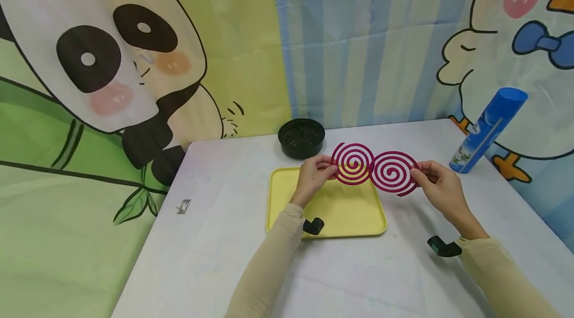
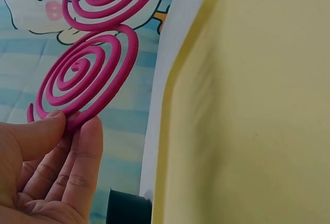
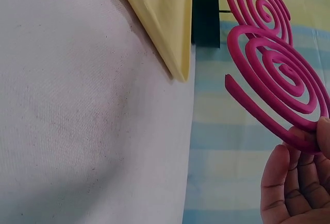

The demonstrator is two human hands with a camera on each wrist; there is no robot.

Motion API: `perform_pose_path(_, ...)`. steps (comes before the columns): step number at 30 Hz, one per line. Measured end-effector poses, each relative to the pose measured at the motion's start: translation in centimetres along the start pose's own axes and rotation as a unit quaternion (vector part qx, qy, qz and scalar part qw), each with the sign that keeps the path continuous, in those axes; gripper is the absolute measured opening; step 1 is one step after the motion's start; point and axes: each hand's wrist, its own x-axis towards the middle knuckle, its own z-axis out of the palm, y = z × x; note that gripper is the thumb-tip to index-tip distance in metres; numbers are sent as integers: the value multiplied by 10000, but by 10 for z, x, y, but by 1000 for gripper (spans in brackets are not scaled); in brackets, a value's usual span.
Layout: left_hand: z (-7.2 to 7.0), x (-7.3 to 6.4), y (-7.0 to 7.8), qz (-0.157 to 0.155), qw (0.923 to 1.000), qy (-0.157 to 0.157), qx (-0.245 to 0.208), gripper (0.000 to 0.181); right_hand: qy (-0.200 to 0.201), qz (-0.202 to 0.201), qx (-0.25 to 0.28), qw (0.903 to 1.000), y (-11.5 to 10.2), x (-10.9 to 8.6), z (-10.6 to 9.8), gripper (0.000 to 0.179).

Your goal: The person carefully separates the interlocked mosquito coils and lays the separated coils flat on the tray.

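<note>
Two magenta mosquito coils are held up side by side above the yellow tray [image 1: 314, 226], their edges meeting or overlapping in the head view. My left hand [image 1: 311, 178] pinches the outer edge of the left mosquito coil [image 1: 353, 164] between thumb and fingers. At the other side, my right hand [image 1: 441, 191] pinches the outer rim of the right mosquito coil [image 1: 392, 172]. In the left wrist view the thumb of the left hand [image 2: 49, 167] lies on the coil's rim. The right hand [image 3: 299, 183] shows curled fingers beneath its coil in the right wrist view.
A round black container [image 1: 301, 139] with a patterned top stands behind the tray. Toward the right edge of the white table [image 1: 215, 248] is a blue spray can [image 1: 489, 131]. A cartoon-printed curtain [image 1: 242, 49] hangs behind the table.
</note>
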Motion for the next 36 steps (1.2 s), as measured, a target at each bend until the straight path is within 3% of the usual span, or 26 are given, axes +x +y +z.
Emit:
perform_pose_path(12,-23,-6,-3,-60,9996,261,112,17,-53,-56,-43,10000,2,3,5,29)
perform_pose_path(36,-44,-17,-6,-269,9985,430,190,18,-135,-82,1,9999,-6,7,15,32)
